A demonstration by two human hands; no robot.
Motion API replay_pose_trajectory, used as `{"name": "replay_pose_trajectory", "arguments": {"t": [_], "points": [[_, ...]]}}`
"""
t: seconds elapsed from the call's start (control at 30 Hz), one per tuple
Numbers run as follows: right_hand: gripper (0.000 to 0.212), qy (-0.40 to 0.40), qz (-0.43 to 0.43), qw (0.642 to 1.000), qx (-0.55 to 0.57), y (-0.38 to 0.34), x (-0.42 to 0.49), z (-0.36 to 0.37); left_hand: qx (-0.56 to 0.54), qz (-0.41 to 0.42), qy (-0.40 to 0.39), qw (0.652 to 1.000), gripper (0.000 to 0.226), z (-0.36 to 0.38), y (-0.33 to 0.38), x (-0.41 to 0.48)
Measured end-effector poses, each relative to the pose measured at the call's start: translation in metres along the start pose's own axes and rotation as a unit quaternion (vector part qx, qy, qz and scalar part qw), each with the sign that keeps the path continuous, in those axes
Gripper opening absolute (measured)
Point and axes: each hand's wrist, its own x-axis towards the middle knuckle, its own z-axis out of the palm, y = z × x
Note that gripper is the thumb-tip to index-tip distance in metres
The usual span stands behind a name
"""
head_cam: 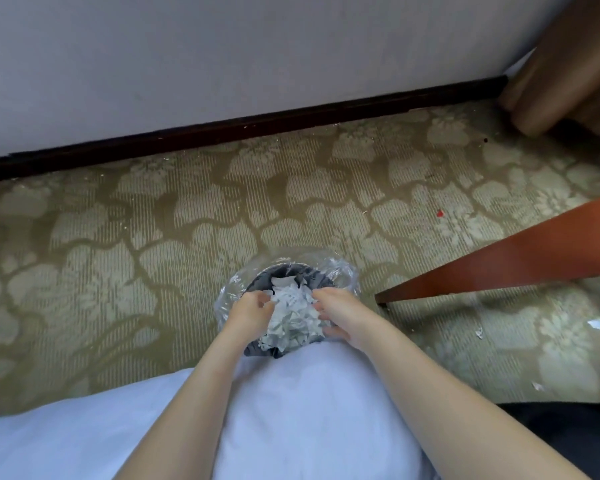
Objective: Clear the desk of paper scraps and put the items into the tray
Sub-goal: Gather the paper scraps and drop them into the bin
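Paper scraps (293, 317) sit wadded over the plastic-lined bin (288, 271), left hand (248, 313) and right hand (342, 315) both curling fingers round them. Dumping step; next likely needs fingers spread so the wad drops in.

Person wears a plain whitish top (291, 410), smooth fabric w/ a bluish cast. L hand (248, 313) & R hand (340, 315) bare, forearms (194, 393) bare too, both in front of the top. Just rt of the top, black cloth (568, 434); garment type unclear.
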Motion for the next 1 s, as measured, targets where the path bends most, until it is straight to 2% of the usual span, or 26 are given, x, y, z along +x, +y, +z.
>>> {"name": "replay_pose_trajectory", "arguments": {"t": [0.23, 0.33, 0.5, 0.57, 0.8, 0.9, 1.0], "points": [[0.03, 0.017, -0.065, 0.998, -0.012, 0.003, -0.03, -0.022, -0.046, 0.119, 0.0, 0.992, 0.022, -0.005, 0.023, -0.028], [0.022, 0.028, -0.114, 0.993, -0.013, 0.003, -0.054, -0.04, -0.013, 0.165, -0.008, 0.986, 0.021, -0.007, 0.041, -0.048], [0.012, 0.118, -0.225, 0.966, -0.053, 0.004, -0.112, -0.077, 0.04, 0.268, -0.005, 0.962, 0.016, -0.015, 0.087, -0.094], [0.017, 0.154, -0.265, 0.949, -0.074, 0.004, -0.139, -0.093, 0.06, 0.311, -0.011, 0.948, 0.017, -0.02, 0.112, -0.118], [0.01, 0.261, -0.364, 0.87, -0.207, 0.021, -0.248, -0.127, 0.218, 0.448, -0.037, 0.866, 0.024, -0.035, 0.194, -0.221], [0.009, 0.337, -0.374, 0.827, -0.25, 0.03, -0.299, -0.144, 0.301, 0.471, -0.012, 0.829, 0.026, -0.036, 0.218, -0.267], [0.01, 0.394, -0.395, 0.787, -0.266, 0.043, -0.354, -0.164, 0.337, 0.499, 0.025, 0.798, 0.027, -0.034, 0.24, -0.314]]}}
